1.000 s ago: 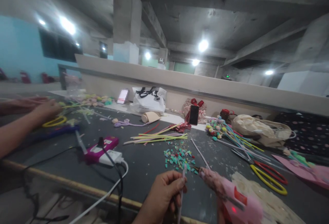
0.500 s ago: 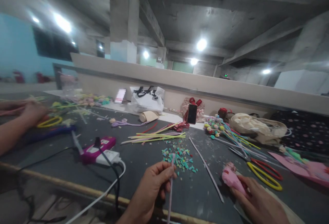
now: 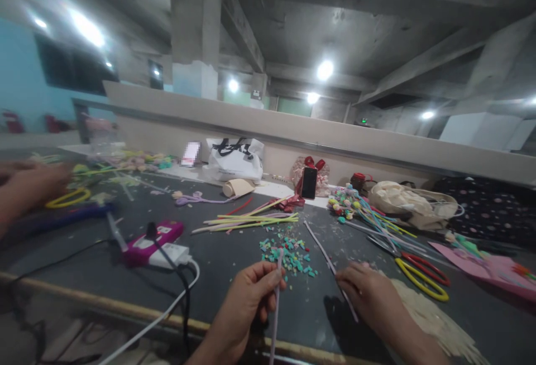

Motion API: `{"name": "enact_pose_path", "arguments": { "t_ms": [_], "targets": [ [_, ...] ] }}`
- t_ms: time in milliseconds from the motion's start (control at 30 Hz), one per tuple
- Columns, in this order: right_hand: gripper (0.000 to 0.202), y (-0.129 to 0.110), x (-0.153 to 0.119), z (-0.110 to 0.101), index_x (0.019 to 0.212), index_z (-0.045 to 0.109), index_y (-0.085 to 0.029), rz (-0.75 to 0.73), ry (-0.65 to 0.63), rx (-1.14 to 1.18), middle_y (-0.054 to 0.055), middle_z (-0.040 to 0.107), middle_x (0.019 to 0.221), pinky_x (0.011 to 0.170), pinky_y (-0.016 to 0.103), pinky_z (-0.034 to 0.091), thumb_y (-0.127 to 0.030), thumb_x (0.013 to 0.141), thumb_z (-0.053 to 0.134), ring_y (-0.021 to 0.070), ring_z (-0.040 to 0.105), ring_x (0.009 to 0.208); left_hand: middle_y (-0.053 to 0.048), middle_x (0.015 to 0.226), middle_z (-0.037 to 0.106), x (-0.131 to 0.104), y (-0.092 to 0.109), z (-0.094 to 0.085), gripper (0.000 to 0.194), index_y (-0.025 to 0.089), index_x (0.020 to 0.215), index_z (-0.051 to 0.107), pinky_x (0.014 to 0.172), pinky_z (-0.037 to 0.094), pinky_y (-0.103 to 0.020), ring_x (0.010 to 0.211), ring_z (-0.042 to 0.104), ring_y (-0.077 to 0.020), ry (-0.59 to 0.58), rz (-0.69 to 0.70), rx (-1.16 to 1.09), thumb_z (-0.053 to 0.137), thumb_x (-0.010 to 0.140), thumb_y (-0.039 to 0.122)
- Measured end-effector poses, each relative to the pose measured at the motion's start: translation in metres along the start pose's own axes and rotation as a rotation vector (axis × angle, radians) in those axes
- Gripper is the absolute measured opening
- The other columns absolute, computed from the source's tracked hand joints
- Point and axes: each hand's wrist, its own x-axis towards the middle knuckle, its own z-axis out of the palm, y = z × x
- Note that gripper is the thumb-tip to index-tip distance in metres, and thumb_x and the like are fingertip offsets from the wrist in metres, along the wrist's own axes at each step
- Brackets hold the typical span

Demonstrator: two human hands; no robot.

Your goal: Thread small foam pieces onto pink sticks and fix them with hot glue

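My left hand (image 3: 255, 292) pinches a pale lilac pipe cleaner (image 3: 275, 315) between thumb and fingers, its tip pointing up. Behind it lies a scatter of small teal clippings (image 3: 293, 250). My right hand (image 3: 364, 287) is at a second lilac pipe cleaner (image 3: 321, 249) lying on the dark table, its fingers bent together over the middle of that strip. A bit of pink shows behind the right hand, mostly hidden. Yellow and lilac pipe cleaners (image 3: 247, 221) lie in a loose bundle farther back.
Scissors (image 3: 422, 279) with red and yellow handles lie at the right, near a beige glove (image 3: 439, 320). A purple power strip (image 3: 154, 242) with cables is left. Behind stand a phone (image 3: 309, 182) and white bag (image 3: 235, 159). Another person's hands (image 3: 33, 183) are far left.
My right hand has moved left from beside the scissors to the lying pipe cleaner, and the pink object it held is now mostly out of sight. My left hand keeps its pinch.
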Motion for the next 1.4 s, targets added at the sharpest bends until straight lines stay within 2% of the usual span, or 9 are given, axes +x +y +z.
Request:
{"name": "enact_pose_path", "arguments": {
  "t_ms": [100, 200, 333, 500, 700, 900, 1067, 1200, 1400],
  "targets": [
    [0.023, -0.015, 0.027, 0.008, 0.070, 0.060, -0.023, -0.001, -0.141, -0.072, 0.001, 0.062, 0.072, 0.054, 0.021, 0.033, -0.022, 0.078, 0.038, 0.0132, 0.058, 0.066, 0.007, 0.040, 0.046, -0.002, 0.000, 0.000, 0.024, 0.014, 0.063, 0.053, 0.032, 0.021, -0.012, 0.031, 0.033, -0.0011, -0.017, -0.015, -0.013, 0.054, 0.067, 0.038],
    [0.019, -0.020, 0.043, 0.017, 0.069, 0.060, -0.022, -0.008, -0.195, -0.106, 0.002, 0.061, 0.074, 0.050, 0.021, 0.029, -0.022, 0.076, 0.042, 0.0140, 0.058, 0.064, 0.006, 0.040, 0.046, -0.004, 0.001, -0.001, 0.024, 0.014, 0.063, 0.053, 0.032, 0.021, -0.012, 0.032, 0.034, -0.0015, -0.028, -0.025, -0.014, 0.055, 0.066, 0.038],
    [0.020, -0.021, 0.050, 0.023, 0.070, 0.059, -0.021, -0.030, -0.221, -0.115, 0.002, 0.061, 0.076, 0.052, 0.022, 0.030, -0.025, 0.076, 0.041, 0.0146, 0.058, 0.066, 0.007, 0.039, 0.045, -0.005, 0.003, -0.002, 0.024, 0.014, 0.063, 0.054, 0.032, 0.021, -0.012, 0.031, 0.033, -0.0011, -0.014, -0.022, -0.014, 0.054, 0.067, 0.038],
    [0.016, -0.025, 0.049, 0.020, 0.072, 0.059, -0.021, -0.037, -0.220, -0.112, 0.002, 0.060, 0.078, 0.053, 0.022, 0.031, -0.023, 0.075, 0.043, 0.0144, 0.057, 0.067, 0.007, 0.039, 0.046, -0.007, 0.005, 0.000, 0.024, 0.015, 0.062, 0.054, 0.032, 0.020, -0.012, 0.032, 0.033, -0.0010, -0.021, -0.009, -0.042, 0.054, 0.067, 0.038],
    [0.016, -0.030, 0.051, 0.026, 0.069, 0.058, -0.019, -0.014, -0.188, -0.013, 0.004, 0.060, 0.076, 0.054, 0.022, 0.031, -0.019, 0.073, 0.042, 0.0149, 0.056, 0.065, 0.006, 0.039, 0.046, -0.007, 0.003, 0.001, 0.024, 0.015, 0.062, 0.054, 0.032, 0.020, -0.012, 0.032, 0.033, -0.0015, -0.015, 0.002, -0.036, 0.054, 0.067, 0.038],
    [0.012, -0.026, 0.055, 0.019, 0.067, 0.052, -0.016, 0.093, -0.086, 0.304, 0.004, 0.057, 0.070, 0.056, 0.023, 0.032, -0.013, 0.069, 0.041, 0.0143, 0.052, 0.063, 0.007, 0.039, 0.045, -0.005, 0.000, -0.002, 0.025, 0.015, 0.061, 0.054, 0.032, 0.020, -0.012, 0.031, 0.032, -0.0011, -0.023, -0.010, -0.024, 0.053, 0.067, 0.038],
    [0.012, -0.026, 0.054, 0.008, 0.068, 0.048, -0.015, 0.194, -0.142, 0.757, -0.002, 0.052, 0.050, 0.041, 0.018, 0.034, -0.022, 0.072, 0.039, 0.0087, 0.047, 0.044, 0.006, 0.039, 0.047, -0.005, 0.002, 0.002, 0.024, 0.014, 0.061, 0.054, 0.032, 0.020, -0.012, 0.031, 0.033, -0.0016, -0.008, -0.024, -0.066, 0.056, 0.065, 0.038],
    [0.011, -0.036, 0.054, 0.009, 0.066, 0.047, -0.014, 0.247, -0.170, 1.045, -0.002, 0.053, 0.050, 0.037, 0.017, 0.036, -0.024, 0.069, 0.043, 0.0064, 0.044, 0.038, 0.006, 0.039, 0.047, -0.002, 0.001, 0.005, 0.024, 0.014, 0.059, 0.053, 0.030, 0.018, -0.013, 0.029, 0.031, -0.0010, -0.002, -0.016, -0.112, 0.056, 0.065, 0.037],
    [0.005, -0.059, 0.058, 0.018, 0.057, 0.044, -0.015, 0.262, -0.158, 1.273, -0.007, 0.046, 0.040, 0.034, 0.017, 0.037, -0.016, 0.061, 0.048, 0.0053, 0.041, 0.033, 0.006, 0.039, 0.046, 0.007, -0.003, 0.005, 0.027, 0.012, 0.061, 0.055, 0.031, 0.020, -0.013, 0.030, 0.032, -0.0013, -0.028, -0.030, -0.118, 0.056, 0.064, 0.040]
  ]
}}
